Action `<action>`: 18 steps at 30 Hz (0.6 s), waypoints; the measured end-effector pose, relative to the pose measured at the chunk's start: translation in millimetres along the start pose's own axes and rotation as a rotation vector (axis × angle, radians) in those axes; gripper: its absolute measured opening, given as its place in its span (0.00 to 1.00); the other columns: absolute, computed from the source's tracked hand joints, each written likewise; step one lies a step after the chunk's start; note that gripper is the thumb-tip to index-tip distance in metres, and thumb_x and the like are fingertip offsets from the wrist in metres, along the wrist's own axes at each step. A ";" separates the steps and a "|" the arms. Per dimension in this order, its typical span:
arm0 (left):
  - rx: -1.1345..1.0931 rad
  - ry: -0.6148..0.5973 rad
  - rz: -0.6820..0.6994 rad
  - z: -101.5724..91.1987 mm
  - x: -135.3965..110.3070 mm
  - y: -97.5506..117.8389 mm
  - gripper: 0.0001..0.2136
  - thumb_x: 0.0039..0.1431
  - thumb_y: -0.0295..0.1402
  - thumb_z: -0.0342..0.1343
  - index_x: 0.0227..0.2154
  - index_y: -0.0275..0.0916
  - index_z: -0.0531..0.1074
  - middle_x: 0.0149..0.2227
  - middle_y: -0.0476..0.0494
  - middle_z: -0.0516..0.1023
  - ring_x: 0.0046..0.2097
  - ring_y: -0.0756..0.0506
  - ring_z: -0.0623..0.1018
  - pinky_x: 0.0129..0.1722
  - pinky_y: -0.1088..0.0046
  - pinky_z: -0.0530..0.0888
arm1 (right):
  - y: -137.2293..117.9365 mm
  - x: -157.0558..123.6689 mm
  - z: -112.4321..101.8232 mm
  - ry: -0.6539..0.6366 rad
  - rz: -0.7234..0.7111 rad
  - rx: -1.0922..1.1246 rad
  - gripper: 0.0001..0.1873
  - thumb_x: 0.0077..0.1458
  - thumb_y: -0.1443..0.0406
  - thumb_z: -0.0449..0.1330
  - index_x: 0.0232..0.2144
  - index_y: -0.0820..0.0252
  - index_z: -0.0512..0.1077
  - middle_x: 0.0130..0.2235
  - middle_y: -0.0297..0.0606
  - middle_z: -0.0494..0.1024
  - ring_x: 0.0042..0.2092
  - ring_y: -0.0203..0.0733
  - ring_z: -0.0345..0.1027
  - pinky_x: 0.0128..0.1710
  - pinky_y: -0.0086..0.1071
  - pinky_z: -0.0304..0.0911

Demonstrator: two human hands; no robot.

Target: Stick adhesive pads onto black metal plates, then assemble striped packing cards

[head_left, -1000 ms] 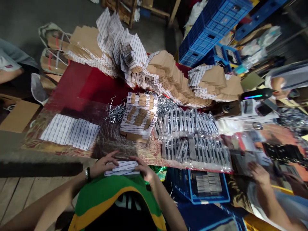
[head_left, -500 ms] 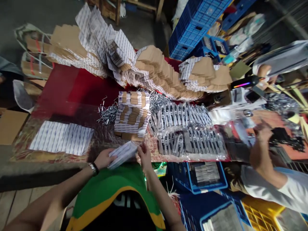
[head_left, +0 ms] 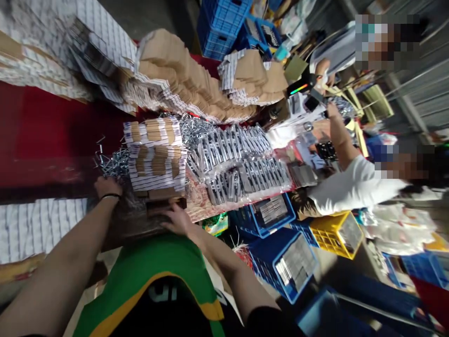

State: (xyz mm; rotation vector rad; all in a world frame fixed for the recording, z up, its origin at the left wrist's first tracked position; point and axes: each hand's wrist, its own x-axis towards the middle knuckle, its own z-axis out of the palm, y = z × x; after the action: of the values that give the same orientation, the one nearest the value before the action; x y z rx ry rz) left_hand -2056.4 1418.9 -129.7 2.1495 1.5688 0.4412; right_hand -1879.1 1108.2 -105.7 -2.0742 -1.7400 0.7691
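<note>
Left hand (head_left: 108, 187) by metal pins (head_left: 115, 162) | underside hidden | grip: can't tell | right hand (head_left: 178, 220) loosely spread

Left hand (head_left: 108, 187) beside loose metal pieces (head_left: 117, 163)

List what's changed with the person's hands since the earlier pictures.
The striped carton has been let go; neither hand visibly holds it now. The left hand has moved forward to the loose metal pins. The right hand is near the table's front edge, its grip unclear. The view has swung right. The carton stack and bagged metal parts look unchanged.
</note>
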 end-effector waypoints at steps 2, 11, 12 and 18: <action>-0.035 0.018 -0.039 4.3 2.7 -11.3 0.18 0.57 0.48 0.57 0.32 0.34 0.76 0.50 0.26 0.73 0.58 0.21 0.71 0.50 0.29 0.68 | 29.7 -20.7 -24.4 0.173 0.097 0.000 0.15 0.67 0.55 0.58 0.46 0.55 0.80 0.48 0.43 0.77 0.48 0.45 0.71 0.50 0.35 0.68; -0.225 0.297 0.207 6.5 -138.5 7.2 0.19 0.60 0.49 0.58 0.35 0.36 0.80 0.52 0.33 0.75 0.56 0.31 0.72 0.60 0.39 0.68 | 118.5 -19.8 -59.2 0.261 0.752 -0.370 0.24 0.65 0.65 0.58 0.62 0.54 0.69 0.59 0.54 0.68 0.58 0.56 0.63 0.54 0.44 0.63; -0.213 0.242 0.298 12.8 -155.6 15.8 0.17 0.60 0.47 0.59 0.34 0.37 0.80 0.53 0.33 0.74 0.57 0.32 0.72 0.61 0.41 0.68 | 117.9 -17.1 -54.6 0.237 0.762 -0.339 0.31 0.63 0.63 0.61 0.67 0.55 0.63 0.60 0.56 0.66 0.58 0.56 0.65 0.53 0.43 0.64; -0.135 -0.224 0.542 63.2 -160.2 29.7 0.22 0.51 0.42 0.68 0.46 0.38 0.77 0.60 0.30 0.65 0.64 0.27 0.67 0.64 0.45 0.68 | 115.5 -21.4 -41.7 0.241 0.945 0.007 0.49 0.54 0.55 0.69 0.69 0.71 0.54 0.60 0.66 0.69 0.55 0.61 0.72 0.51 0.45 0.67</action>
State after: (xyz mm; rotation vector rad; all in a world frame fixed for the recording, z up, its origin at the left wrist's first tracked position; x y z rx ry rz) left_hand -2049.8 1248.4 -167.7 2.4025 0.8015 0.4366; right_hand -1764.5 1067.8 -133.5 -2.8170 -0.5598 0.6819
